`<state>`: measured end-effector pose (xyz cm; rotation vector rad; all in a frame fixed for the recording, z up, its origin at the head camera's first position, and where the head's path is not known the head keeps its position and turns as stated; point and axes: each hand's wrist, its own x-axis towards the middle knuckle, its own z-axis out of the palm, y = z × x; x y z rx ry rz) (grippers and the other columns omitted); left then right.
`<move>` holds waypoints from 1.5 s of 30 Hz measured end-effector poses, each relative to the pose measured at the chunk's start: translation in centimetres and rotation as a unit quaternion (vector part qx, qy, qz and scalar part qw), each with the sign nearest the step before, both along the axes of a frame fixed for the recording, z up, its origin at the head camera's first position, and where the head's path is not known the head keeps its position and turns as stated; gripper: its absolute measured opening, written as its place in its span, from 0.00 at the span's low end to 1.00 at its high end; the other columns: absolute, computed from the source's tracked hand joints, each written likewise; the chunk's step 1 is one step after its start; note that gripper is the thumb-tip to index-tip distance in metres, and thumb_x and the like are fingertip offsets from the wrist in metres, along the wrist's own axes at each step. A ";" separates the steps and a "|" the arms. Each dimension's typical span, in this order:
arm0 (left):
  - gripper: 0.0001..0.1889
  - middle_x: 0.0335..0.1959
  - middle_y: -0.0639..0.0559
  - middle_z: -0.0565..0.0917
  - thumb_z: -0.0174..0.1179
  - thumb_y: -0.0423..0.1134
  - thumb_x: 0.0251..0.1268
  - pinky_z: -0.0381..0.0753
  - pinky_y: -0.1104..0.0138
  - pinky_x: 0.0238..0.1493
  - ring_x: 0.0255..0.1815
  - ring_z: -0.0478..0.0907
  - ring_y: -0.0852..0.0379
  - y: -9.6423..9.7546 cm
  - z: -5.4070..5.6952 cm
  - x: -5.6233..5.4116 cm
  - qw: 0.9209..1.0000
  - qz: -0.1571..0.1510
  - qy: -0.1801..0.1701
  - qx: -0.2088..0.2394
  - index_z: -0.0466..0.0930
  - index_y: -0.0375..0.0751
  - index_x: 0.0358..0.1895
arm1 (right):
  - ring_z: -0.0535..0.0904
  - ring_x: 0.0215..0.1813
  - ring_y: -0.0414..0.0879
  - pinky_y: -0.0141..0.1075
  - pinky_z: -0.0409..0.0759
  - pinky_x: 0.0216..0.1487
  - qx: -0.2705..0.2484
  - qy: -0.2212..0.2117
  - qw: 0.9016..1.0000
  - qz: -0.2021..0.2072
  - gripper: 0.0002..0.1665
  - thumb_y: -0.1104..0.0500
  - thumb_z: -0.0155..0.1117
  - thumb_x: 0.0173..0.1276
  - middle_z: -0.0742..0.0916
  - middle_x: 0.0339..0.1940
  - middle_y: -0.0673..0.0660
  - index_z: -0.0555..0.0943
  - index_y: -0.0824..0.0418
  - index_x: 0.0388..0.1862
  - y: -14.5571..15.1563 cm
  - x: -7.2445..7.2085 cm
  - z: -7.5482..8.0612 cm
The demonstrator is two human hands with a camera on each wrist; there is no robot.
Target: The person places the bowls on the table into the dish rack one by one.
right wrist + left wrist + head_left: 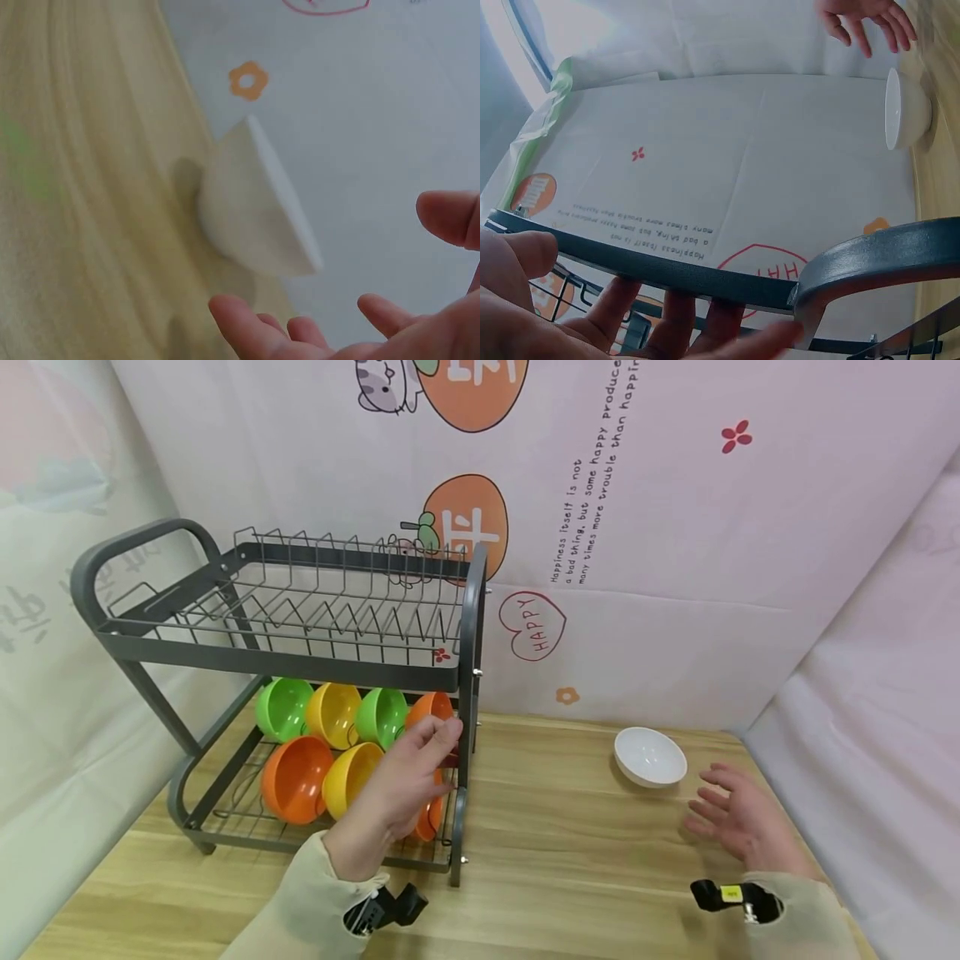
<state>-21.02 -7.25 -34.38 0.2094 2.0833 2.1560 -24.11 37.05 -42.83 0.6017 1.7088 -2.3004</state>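
The left hand (408, 777) is at the front right of a dark metal two-tier dish rack (300, 670), close to its right post. Its fingers are partly hidden by a dark bar in the left wrist view; nothing is seen held. Behind and beside this hand, the lower tier bears several small bowls, such as an orange bowl (292, 781), a yellow bowl (333, 714) and a green bowl (283, 708). To the right stands a white bowl (651, 757), upright on the table. The right hand (738, 818) hovers just right of it, fingers spread and apart from the bowl.
The rack's upper tier has wire slots (337, 610) with no dishes in them. Printed cloth (637, 652) hangs behind the wooden table (555, 827), and white sheets close in both sides. Bare wood lies between the rack and the white bowl.
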 end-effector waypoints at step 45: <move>0.21 0.49 0.40 0.75 0.55 0.55 0.75 0.79 0.44 0.52 0.53 0.72 0.43 0.1 0.2 0.0 1.000 -0.001 0.003 -0.012 0.70 0.36 0.42 | 0.36 0.78 0.54 0.59 0.48 0.71 -0.219 -0.033 0.975 0.016 0.48 0.75 0.27 0.74 0.32 0.80 0.52 0.28 0.37 0.80 0.6 -5.7 -3.4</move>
